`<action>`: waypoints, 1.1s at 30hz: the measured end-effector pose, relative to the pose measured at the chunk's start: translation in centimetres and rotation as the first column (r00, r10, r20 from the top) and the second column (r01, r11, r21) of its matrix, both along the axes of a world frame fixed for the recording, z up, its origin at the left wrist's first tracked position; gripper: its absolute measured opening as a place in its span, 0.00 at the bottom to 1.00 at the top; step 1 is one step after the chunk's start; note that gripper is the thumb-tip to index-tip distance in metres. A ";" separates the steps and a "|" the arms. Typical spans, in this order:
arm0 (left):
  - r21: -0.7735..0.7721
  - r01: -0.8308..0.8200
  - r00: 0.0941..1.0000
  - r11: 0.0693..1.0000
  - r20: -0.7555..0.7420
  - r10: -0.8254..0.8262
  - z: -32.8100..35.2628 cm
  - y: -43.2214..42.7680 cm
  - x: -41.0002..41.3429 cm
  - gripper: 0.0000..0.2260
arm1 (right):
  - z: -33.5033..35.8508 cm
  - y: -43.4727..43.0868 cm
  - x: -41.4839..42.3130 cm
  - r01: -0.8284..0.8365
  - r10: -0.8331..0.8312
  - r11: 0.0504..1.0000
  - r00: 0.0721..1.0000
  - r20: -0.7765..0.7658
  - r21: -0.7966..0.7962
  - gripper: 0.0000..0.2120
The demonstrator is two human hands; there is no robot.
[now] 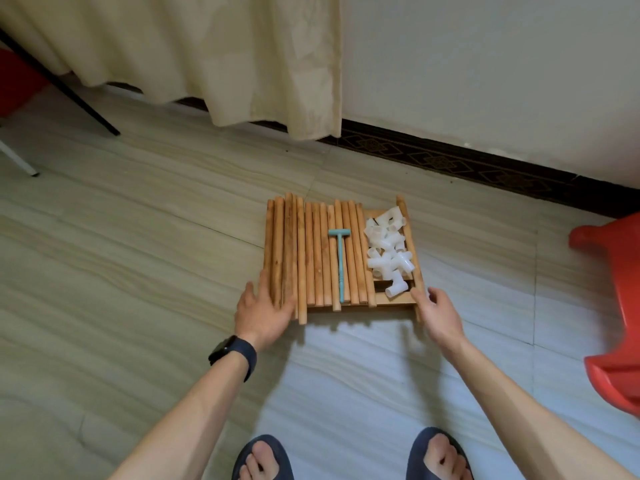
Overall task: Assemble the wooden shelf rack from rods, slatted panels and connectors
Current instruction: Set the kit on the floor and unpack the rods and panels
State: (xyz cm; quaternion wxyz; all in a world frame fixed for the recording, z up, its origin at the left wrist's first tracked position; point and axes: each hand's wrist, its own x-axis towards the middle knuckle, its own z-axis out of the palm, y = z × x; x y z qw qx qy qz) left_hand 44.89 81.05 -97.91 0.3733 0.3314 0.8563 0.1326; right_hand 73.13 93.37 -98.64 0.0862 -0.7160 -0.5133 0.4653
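A row of round light-brown wooden rods point(311, 254) lies side by side on a stack of wooden slatted panels point(391, 301), covering its left and middle parts. A heap of white translucent plastic pipe connectors point(389, 251) fills the strip along the panels' right edge, with one more rod just right of it. A small teal plastic hammer point(340, 265) rests on the rods near the middle, its head toward the far edge.

The stack sits on the pale tiled floor point(138, 271), toward the floor's far edge, where a dark patterned skirting point(450, 161) meets the wall. The left hand point(265, 313) lies at the near left corner of the stack, fingers straight and spread over the near ends of the leftmost rods. The right hand point(438, 313) holds the near right corner, fingers curled round the panel edge. A dark wristwatch point(232, 353) is on the left wrist.

Two feet in dark blue slippers point(263, 459) stand near the floor's near edge. A red plastic stool point(616, 306) is at the right edge, and a cream curtain point(207, 57) hangs over the far left.
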 end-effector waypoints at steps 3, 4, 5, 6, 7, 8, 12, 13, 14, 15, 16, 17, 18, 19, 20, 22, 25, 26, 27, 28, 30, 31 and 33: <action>-0.043 0.417 0.860 0.908 -0.306 -0.409 -0.2 -0.6 0.6 0.39 | 0.7 -2.9 -1.5 -0.201 0.138 0.931 0.967 0.215 0.306 0.24; -0.095 0.503 0.800 0.859 -0.324 -0.504 -0.1 -0.8 0.9 0.39 | 1.2 -3.7 -2.4 -0.272 0.202 0.892 0.955 0.219 0.362 0.22; -0.154 0.558 0.748 0.815 -0.332 -0.575 -0.4 -0.8 0.9 0.39 | 1.4 -4.1 -3.3 -0.341 0.273 0.856 0.936 0.222 0.388 0.22; -0.209 0.593 0.705 0.777 -0.332 -0.627 -0.5 -0.8 0.9 0.38 | 1.7 -4.3 -4.5 -0.411 0.341 0.824 0.909 0.238 0.389 0.23; -0.257 0.612 0.670 0.748 -0.333 -0.663 -0.6 -0.8 0.8 0.37 | 1.9 -4.2 -5.7 -0.466 0.396 0.802 0.883 0.252 0.374 0.25; -0.289 0.623 0.646 0.727 -0.334 -0.686 -0.8 -0.7 0.6 0.36 | 1.9 -3.9 -6.9 -0.511 0.440 0.787 0.857 0.267 0.344 0.25; -0.334 0.633 0.615 0.698 -0.331 -0.716 -2.3 -0.7 -0.2 0.31 | 1.4 -2.3 -10.7 -0.656 0.541 0.720 0.735 0.409 0.227 0.26; -0.334 0.635 0.612 0.696 -0.333 -0.718 -2.6 -0.7 -0.3 0.31 | 1.1 -1.8 -11.2 -0.678 0.557 0.711 0.705 0.439 0.186 0.26; -0.335 0.637 0.609 0.694 -0.332 -0.720 -2.7 -0.7 -0.2 0.32 | 0.9 -1.3 -11.6 -0.691 0.570 0.706 0.682 0.458 0.151 0.25; -0.340 0.637 0.605 0.692 -0.334 -0.722 -2.8 -0.7 -0.2 0.32 | 0.8 -0.9 -11.9 -0.696 0.574 0.706 0.670 0.471 0.130 0.23; -0.344 0.636 0.604 0.691 -0.335 -0.723 -2.9 -0.7 -0.2 0.31 | 0.7 -0.5 -12.1 -0.698 0.576 0.707 0.662 0.480 0.114 0.21; -0.344 0.633 0.609 0.693 -0.331 -0.721 -3.0 -0.6 -0.1 0.30 | 0.6 -0.2 -12.2 -0.697 0.574 0.710 0.657 0.489 0.103 0.18; -0.338 0.628 0.620 0.701 -0.327 -0.713 -2.9 -0.5 -0.2 0.30 | 0.5 0.2 -12.3 -0.697 0.573 0.712 0.650 0.499 0.090 0.16; -0.334 0.627 0.625 0.704 -0.325 -0.710 -2.8 -0.4 -0.2 0.30 | 0.4 0.4 -12.3 -0.698 0.577 0.712 0.644 0.502 0.077 0.14; -0.335 0.628 0.625 0.702 -0.321 -0.712 -2.8 -0.4 -0.1 0.30 | 0.5 0.5 -12.2 -0.699 0.588 0.712 0.644 0.489 0.065 0.12; -0.348 0.626 0.625 0.698 -0.311 -0.716 -2.5 -0.5 -0.1 0.30 | 0.8 0.5 -11.7 -0.692 0.618 0.718 0.686 0.385 0.080 0.10; -0.388 0.627 0.623 0.676 -0.272 -0.733 -1.5 -0.3 0.0 0.31 | 1.9 -1.0 -9.0 -0.569 0.558 0.799 0.822 0.111 0.196 0.09; -0.406 0.628 0.622 0.664 -0.250 -0.742 -1.0 -0.1 0.0 0.31 | 2.2 -2.0 -7.5 -0.502 0.505 0.834 0.862 0.047 0.230 0.08; -0.429 0.631 0.613 0.647 -0.235 -0.754 -0.3 0.3 0.0 0.32 | 2.3 -3.3 -5.7 -0.439 0.452 0.858 0.892 0.013 0.268 0.08; -0.454 0.632 0.601 0.628 -0.224 -0.767 0.4 0.7 -0.1 0.33 | 2.1 -4.7 -3.6 -0.390 0.405 0.872 0.914 0.012 0.296 0.07; -0.487 0.630 0.590 0.604 -0.206 -0.781 2.1 2.0 0.1 0.33 | 1.0 -7.8 1.2 -0.316 0.313 0.896 0.948 0.061 0.311 0.07; -0.490 0.631 0.593 0.601 -0.195 -0.781 3.1 2.8 0.4 0.33 | 0.3 -9.2 4.0 -0.282 0.263 0.912 0.959 0.102 0.297 0.07; -0.502 0.647 0.567 0.573 -0.185 -0.803 5.1 4.5 1.3 0.30 | -1.3 -11.8 9.4 -0.239 0.192 0.945 0.958 0.214 0.225 0.08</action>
